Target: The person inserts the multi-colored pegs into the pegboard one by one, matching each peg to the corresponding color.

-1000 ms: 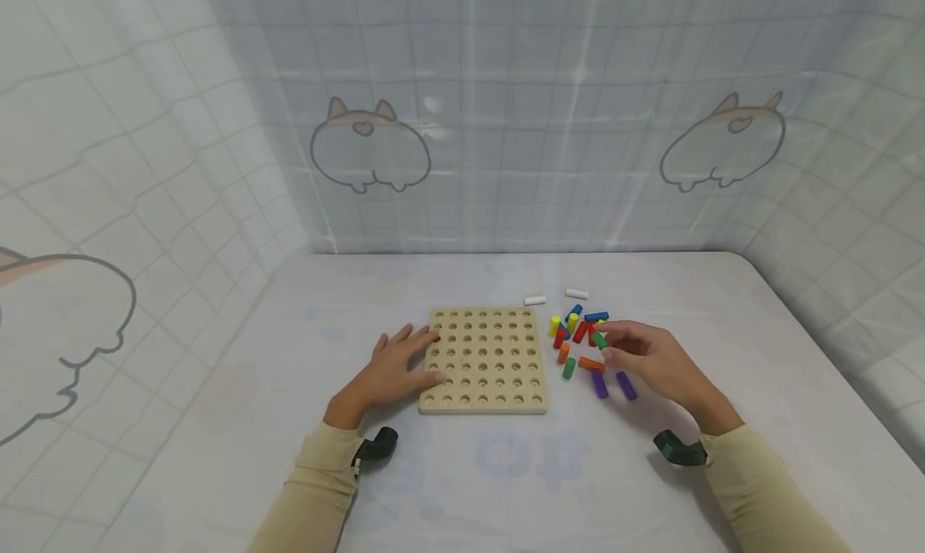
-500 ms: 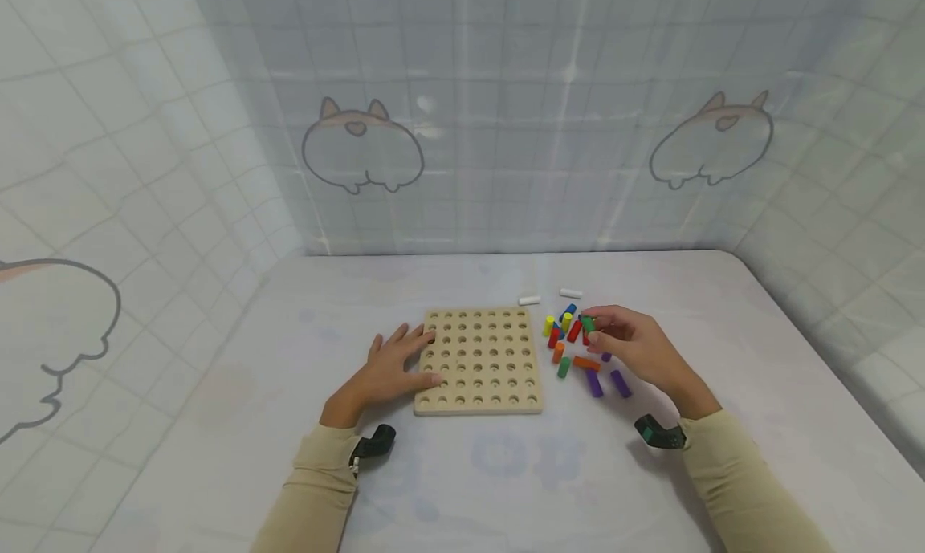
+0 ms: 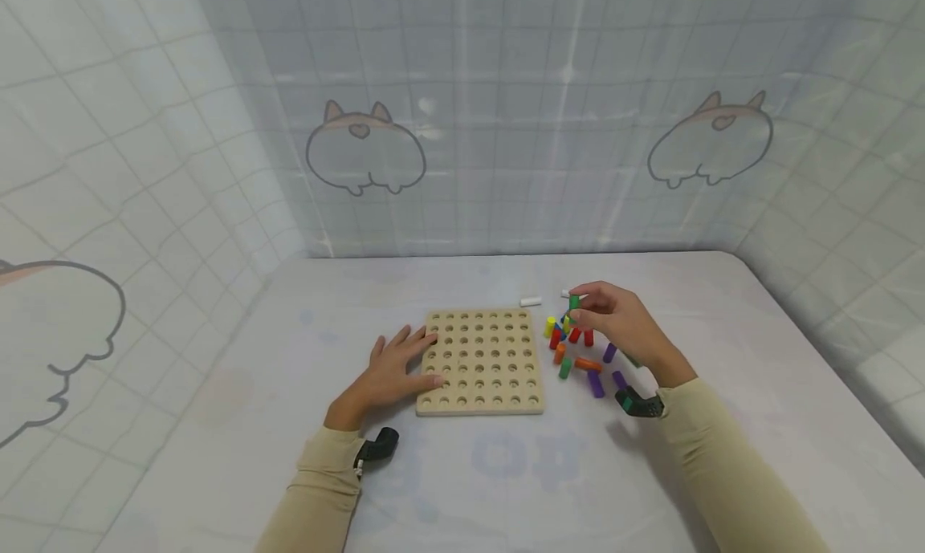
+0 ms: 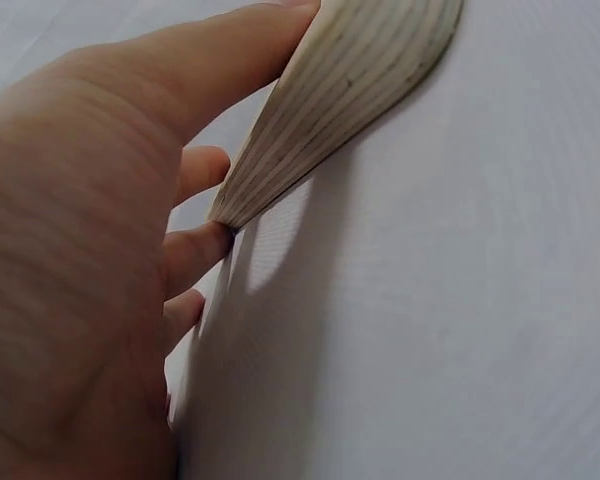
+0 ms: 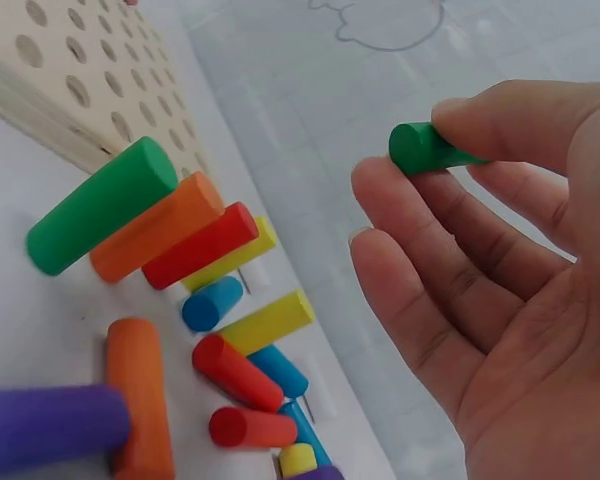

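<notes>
Your right hand (image 3: 620,322) pinches a green peg (image 5: 416,149), and if that pinch slackens, it could drop among the loose pegs (image 5: 237,374).

Booth-like spot: cartoon-printed grid curtains (image 3: 538,152) around white table (image 3: 347,296).

Green peg (image 5: 415,148) in right grip (image 5: 520,270), coloured pegs (image 5: 238,374) near holed board (image 5: 93,68)

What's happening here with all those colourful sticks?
Someone's right hand holds a green cylindrical peg in its fingers, above the white tabletop. Their left hand rests on the left edge of a square, pale wooden board full of holes; no pegs show in it. More coloured cylindrical pegs are to the board's right.
</notes>
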